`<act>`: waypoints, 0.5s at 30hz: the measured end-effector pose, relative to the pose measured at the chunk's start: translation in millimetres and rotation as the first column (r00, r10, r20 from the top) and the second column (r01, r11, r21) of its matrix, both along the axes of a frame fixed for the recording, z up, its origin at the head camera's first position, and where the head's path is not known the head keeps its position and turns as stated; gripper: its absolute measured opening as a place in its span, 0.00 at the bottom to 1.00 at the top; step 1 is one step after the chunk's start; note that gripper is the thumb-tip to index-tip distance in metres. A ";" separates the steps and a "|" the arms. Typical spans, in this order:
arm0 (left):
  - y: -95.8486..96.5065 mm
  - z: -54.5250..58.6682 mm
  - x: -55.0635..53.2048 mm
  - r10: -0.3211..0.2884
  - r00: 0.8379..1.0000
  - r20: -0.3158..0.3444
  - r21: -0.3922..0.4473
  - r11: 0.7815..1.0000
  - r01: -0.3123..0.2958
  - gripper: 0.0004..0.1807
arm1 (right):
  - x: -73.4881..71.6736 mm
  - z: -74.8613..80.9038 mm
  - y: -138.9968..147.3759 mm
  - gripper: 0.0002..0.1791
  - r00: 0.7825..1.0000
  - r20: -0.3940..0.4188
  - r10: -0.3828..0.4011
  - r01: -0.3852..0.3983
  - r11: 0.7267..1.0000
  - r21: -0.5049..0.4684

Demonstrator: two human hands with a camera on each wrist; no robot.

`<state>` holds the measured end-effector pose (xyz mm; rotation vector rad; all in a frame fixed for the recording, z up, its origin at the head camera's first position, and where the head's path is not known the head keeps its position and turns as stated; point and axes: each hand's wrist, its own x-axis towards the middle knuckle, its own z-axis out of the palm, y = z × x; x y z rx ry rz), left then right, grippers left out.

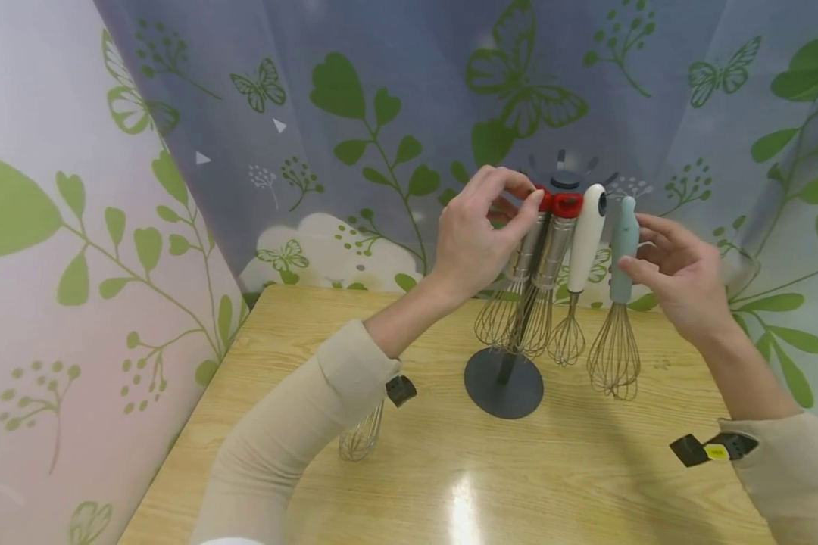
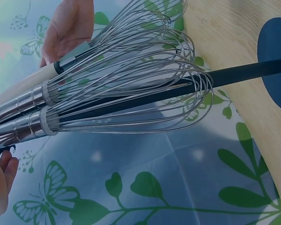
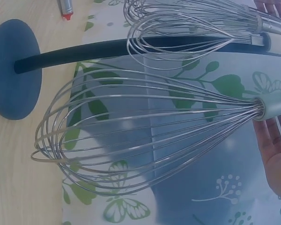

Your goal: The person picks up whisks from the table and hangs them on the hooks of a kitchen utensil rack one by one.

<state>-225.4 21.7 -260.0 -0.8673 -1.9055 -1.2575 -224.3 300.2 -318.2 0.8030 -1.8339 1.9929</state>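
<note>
My left hand [image 1: 477, 231] pinches the red end of a steel-handled whisk [image 1: 522, 257] at the top of a black stand [image 1: 494, 393]. A second red-ended steel whisk [image 1: 555, 253] hangs right beside it, their wire loops overlapping. To the right hangs a smaller whisk with a white handle [image 1: 588, 238]. My right hand [image 1: 691, 284] holds a teal-handled whisk [image 1: 625, 250] upright, thumb on the front of the handle and fingers behind. Its wire balloon [image 3: 145, 136] points down and fills the right wrist view. Fingers of my left hand [image 2: 0, 183] show at the whisk's end in the left wrist view.
Another whisk [image 1: 363, 439] lies on the wooden table [image 1: 552, 484], partly under my left forearm. The stand's top hub [image 1: 564, 179] has hooks spreading outward. A curtain [image 1: 395, 83] with green leaves and butterflies hangs close behind the table.
</note>
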 end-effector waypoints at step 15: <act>0.3 0.8 0.6 0.005 1.000 0.020 -0.007 1.000 -0.005 0.07 | 3.0 19.9 -0.2 0.31 0.999 -0.051 0.020 -0.019 1.000 0.025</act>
